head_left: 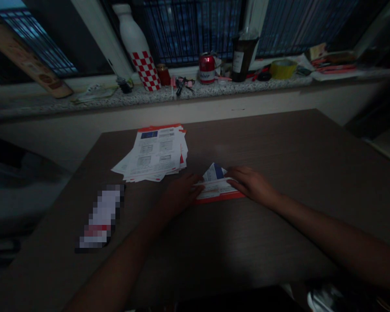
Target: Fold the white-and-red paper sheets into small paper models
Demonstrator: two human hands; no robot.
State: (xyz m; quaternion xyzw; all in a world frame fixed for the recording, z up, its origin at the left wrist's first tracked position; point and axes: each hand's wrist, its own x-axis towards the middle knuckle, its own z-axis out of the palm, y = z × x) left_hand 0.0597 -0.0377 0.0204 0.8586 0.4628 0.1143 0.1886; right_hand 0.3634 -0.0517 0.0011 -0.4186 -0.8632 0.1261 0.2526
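Fingers of left hand and right hand loosely bent at ends of folded paper on table; pinching or pressing, cannot tell. Probably light, easily creased; hold by ends.

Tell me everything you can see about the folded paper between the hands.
The folded paper looks thin and mostly white, with print too small to read. Its triangular peak, with a dark blue patch, points forward; the nearer band has an orange-red edge. It lies on the brown table, the left hand and right hand touching its ends.
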